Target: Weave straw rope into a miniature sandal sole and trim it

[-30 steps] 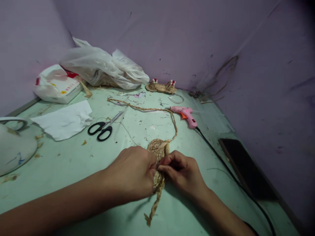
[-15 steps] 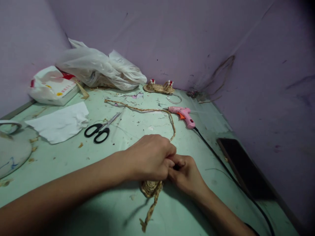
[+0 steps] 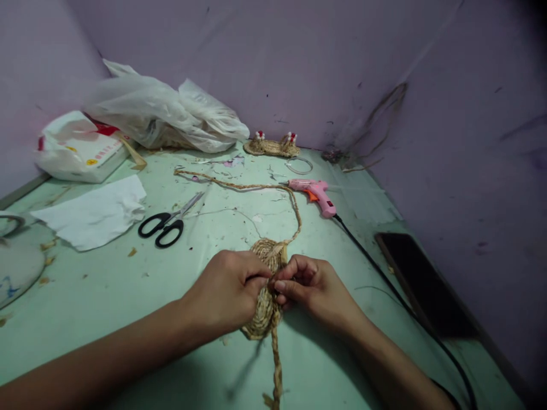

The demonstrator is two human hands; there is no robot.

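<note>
A woven straw piece [image 3: 261, 319], long and rounded at both ends, is between my hands near the front of the table. My left hand [image 3: 233, 287] pinches at its middle from the left, fingers closed. From the right, my right hand [image 3: 310, 285] has thumb and forefinger pressed together at the same spot. What the fingertips grip is too small to tell. One braided cord [image 3: 277, 364] hangs from the piece toward the front edge. Another braided cord [image 3: 298, 219] runs from its far end up and to the left across the table.
Black-handled scissors [image 3: 168, 222] and white paper [image 3: 96, 216] lie left. A pink glue gun [image 3: 314, 195] with a black cable and a phone [image 3: 423, 285] lie right. Behind are a plastic bag [image 3: 166, 117], a box [image 3: 100, 154] and a finished-looking straw piece [image 3: 272, 148].
My left hand has moved left and down, uncovering the far end of the straw piece. My right hand has shifted slightly left. The near cord now hangs straighter, and the view has shifted slightly.
</note>
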